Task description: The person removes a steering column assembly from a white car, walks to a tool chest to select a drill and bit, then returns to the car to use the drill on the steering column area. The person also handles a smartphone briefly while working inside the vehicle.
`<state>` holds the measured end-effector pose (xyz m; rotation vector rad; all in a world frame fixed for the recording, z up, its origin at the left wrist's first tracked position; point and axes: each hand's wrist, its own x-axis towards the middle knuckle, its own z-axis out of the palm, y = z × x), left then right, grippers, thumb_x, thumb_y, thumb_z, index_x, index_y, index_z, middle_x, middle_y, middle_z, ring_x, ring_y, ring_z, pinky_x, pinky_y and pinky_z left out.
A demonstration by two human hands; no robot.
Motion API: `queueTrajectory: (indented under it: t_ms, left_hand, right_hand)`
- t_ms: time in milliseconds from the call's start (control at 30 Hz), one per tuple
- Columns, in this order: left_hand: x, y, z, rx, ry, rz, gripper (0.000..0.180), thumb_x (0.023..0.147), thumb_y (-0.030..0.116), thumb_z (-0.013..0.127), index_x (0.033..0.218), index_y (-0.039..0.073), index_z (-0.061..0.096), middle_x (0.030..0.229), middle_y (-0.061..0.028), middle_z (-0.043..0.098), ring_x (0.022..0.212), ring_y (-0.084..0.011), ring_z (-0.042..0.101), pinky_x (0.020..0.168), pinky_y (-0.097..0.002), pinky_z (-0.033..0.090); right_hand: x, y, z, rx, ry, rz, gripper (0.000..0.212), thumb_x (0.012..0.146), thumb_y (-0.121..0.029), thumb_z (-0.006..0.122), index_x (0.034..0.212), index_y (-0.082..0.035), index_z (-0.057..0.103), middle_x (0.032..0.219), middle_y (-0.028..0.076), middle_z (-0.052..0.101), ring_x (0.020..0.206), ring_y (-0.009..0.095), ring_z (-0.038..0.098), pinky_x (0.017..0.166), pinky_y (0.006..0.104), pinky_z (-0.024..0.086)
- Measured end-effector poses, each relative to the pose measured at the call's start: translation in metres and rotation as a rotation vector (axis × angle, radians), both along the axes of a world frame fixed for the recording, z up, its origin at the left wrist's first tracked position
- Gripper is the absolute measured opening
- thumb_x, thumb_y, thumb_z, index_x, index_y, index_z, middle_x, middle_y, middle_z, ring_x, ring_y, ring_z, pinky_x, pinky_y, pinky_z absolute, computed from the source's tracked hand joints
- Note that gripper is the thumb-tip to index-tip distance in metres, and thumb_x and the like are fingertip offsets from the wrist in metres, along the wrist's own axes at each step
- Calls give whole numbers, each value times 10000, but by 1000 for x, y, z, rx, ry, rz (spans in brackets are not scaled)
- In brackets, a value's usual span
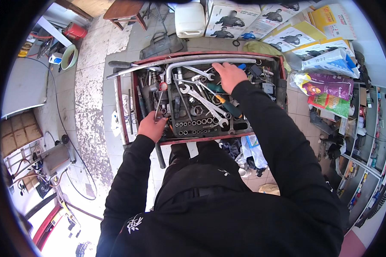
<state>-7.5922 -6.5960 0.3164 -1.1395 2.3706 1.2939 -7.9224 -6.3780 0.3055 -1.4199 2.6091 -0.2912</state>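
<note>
A red-rimmed tool tray [193,140] full of metal tools stands in front of me. My left hand [153,126] is at its near left side, thumb and fingers closed around what looks like a thin metal rod [159,103]. A dark handle [160,156] sticks out below that hand, past the tray's near edge. My right hand [230,77] reaches over the far side, fingers bent and apart at a long bent silver bar [188,61]; its fingertips are partly hidden. Between the hands lie combination wrenches [203,100], a yellow-and-green screwdriver handle [229,107] and rows of sockets [193,124].
Behind the tray are a black bag [161,45], a white jug [190,20] and printed cartons [231,19]. Colourful plastic bags [326,85] and a shelf [369,145] stand on the right. A cable [58,98] runs along the left, near a machine [55,160].
</note>
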Motion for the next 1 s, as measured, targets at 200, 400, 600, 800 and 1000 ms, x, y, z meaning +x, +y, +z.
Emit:
queueTrajectory:
  t_ms: [200,400,600,800,1000]
  left_hand:
    - [-7,14,11,393,145,202,348,1065,232,684,1327,4,674,1036,-64,778,743,-79,642,604,-244,484]
    - [-24,28,43,628,135,295,304,1052,192,707,1282,-6,708,1044,-59,778,834,-92,686,702,-267,542]
    - [-61,56,77,872,321,270,410,1123,227,622,1458,-8,607,1153,-120,781,735,-66,648,631,-257,532]
    - [-52,59,98,1131,409,381,388,1151,267,610,1470,47,593,1163,-107,755,615,-67,549,633,-259,520]
    - [-16,63,86,1073,444,441,298,1164,305,575,1337,66,626,939,-54,714,633,-82,550,635,-243,482]
  right_hand:
    - [-27,-21,7,290,116,346,192,1040,-186,548,1154,-80,661,1007,166,765,936,399,766,764,543,611]
    - [-15,52,83,-325,133,271,187,886,-120,735,991,-60,592,878,136,651,783,363,682,687,474,552]
    - [88,80,123,-756,-1007,-440,176,1028,-4,683,1096,-27,522,969,89,689,890,156,742,751,319,600]
    - [178,89,124,-806,-1255,-236,282,1004,39,704,1168,-41,490,1168,163,688,1054,232,759,916,362,608]
    - [190,76,108,-302,-1304,190,355,935,-131,866,1213,-46,661,1167,110,710,1048,224,735,926,362,592]
